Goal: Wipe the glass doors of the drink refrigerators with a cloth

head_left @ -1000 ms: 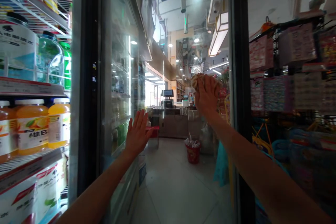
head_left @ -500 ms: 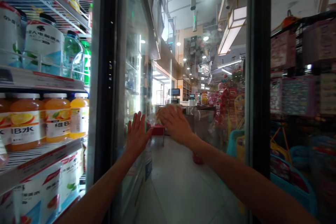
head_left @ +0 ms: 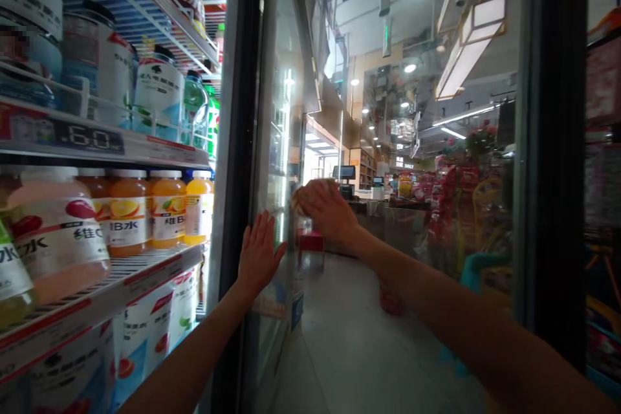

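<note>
My left hand lies flat and open against the glass of the open cooler door, fingers pointing up, close to the door's black hinge-side frame. Just to its right and a little higher, my right hand presses a crumpled light cloth onto the same glass, fingers closed over it. Through the pane I see the shop aisle and a checkout counter.
Cooler shelves on the left hold orange juice bottles, large water jugs and white cartons below. The door's other black frame stands at the right, with packaged goods on racks beyond.
My right hand with the cloth has swept from high on the right of the glass down and left, close to my left hand. The view has shifted so more shelves show.
</note>
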`<state>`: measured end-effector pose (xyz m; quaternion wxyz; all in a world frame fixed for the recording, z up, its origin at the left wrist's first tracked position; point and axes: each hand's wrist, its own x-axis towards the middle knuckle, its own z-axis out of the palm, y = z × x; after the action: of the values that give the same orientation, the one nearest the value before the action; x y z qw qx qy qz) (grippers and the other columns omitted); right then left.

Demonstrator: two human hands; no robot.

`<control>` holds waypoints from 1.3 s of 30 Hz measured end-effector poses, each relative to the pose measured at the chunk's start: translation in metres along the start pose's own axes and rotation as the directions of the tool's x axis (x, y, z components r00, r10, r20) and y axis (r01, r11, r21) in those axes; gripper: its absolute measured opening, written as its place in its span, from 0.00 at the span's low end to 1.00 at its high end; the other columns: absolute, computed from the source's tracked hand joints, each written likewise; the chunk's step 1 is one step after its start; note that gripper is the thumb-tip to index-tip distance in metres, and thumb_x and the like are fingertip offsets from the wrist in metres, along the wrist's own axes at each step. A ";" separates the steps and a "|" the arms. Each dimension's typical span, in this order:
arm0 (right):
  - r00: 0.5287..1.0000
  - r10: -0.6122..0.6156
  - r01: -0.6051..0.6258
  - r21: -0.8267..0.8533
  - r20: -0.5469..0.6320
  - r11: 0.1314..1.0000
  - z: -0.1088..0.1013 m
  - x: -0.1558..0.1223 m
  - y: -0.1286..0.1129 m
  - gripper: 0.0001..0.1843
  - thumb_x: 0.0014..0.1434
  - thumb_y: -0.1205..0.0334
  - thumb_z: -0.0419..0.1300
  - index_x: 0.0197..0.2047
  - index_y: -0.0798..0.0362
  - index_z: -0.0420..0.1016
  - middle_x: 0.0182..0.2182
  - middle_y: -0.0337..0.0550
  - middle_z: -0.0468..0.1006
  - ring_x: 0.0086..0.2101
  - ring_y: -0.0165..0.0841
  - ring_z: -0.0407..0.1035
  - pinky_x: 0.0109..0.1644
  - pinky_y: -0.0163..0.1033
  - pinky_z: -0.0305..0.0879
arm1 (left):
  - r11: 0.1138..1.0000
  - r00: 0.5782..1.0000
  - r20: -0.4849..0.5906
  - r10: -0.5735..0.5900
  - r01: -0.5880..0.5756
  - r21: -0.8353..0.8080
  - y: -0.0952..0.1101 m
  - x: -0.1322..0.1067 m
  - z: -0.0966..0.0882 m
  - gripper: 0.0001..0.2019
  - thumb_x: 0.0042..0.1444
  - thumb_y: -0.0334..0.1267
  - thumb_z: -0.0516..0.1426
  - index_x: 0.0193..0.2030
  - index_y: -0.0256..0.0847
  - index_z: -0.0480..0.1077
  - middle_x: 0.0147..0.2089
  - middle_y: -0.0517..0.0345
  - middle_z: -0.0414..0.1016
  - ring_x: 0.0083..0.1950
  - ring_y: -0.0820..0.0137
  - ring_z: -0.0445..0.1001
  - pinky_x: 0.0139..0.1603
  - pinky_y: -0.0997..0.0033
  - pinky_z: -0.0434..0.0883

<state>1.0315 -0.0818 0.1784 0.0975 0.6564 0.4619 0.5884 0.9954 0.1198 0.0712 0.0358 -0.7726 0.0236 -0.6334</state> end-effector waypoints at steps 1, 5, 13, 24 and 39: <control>0.993 0.114 -0.115 -0.018 -0.042 0.993 0.002 0.006 0.000 0.24 0.61 0.68 0.49 0.61 0.56 0.61 0.64 0.50 0.57 0.63 0.48 0.46 0.63 0.61 0.45 | 1.000 1.000 0.005 -0.009 0.009 0.001 -0.004 0.001 -0.002 0.31 0.62 0.50 0.42 0.67 0.34 0.47 0.68 0.40 0.51 0.70 0.58 0.47 0.65 0.49 0.52; 0.989 0.130 -0.131 -0.008 -0.070 0.991 0.012 0.017 -0.012 0.24 0.60 0.68 0.50 0.60 0.57 0.62 0.64 0.50 0.57 0.63 0.49 0.46 0.64 0.61 0.44 | 0.999 0.999 -0.006 -0.044 0.044 0.011 -0.019 0.006 -0.009 0.30 0.62 0.49 0.43 0.66 0.32 0.50 0.68 0.40 0.50 0.70 0.57 0.47 0.65 0.48 0.52; 0.965 0.237 -0.230 0.072 -0.109 0.971 0.015 0.062 -0.004 0.26 0.58 0.69 0.53 0.61 0.57 0.62 0.65 0.52 0.55 0.64 0.49 0.43 0.65 0.65 0.38 | 0.996 0.997 -0.019 -0.068 0.069 0.048 -0.041 0.012 -0.018 0.29 0.61 0.47 0.44 0.65 0.30 0.53 0.68 0.39 0.49 0.70 0.56 0.47 0.65 0.48 0.52; 0.995 0.039 -0.029 0.110 -0.095 0.994 0.044 0.089 -0.038 0.21 0.60 0.69 0.52 0.57 0.60 0.65 0.63 0.55 0.58 0.63 0.51 0.47 0.64 0.64 0.44 | 0.990 0.990 0.020 -0.139 0.138 0.043 -0.060 0.009 -0.024 0.31 0.61 0.48 0.42 0.65 0.28 0.51 0.69 0.38 0.47 0.70 0.56 0.44 0.65 0.47 0.51; 0.998 -0.053 0.052 0.064 0.015 0.997 0.011 0.007 -0.028 0.21 0.60 0.68 0.53 0.58 0.54 0.65 0.63 0.50 0.59 0.63 0.48 0.48 0.63 0.62 0.48 | 0.995 0.995 0.007 -0.103 0.103 0.001 -0.024 0.013 -0.024 0.28 0.61 0.46 0.43 0.65 0.31 0.53 0.68 0.38 0.48 0.70 0.57 0.46 0.65 0.47 0.52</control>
<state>1.0263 -0.0572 0.1616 0.0959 0.6518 0.4965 0.5652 0.9744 0.1424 0.0909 0.0035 -0.7749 -0.0167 -0.6319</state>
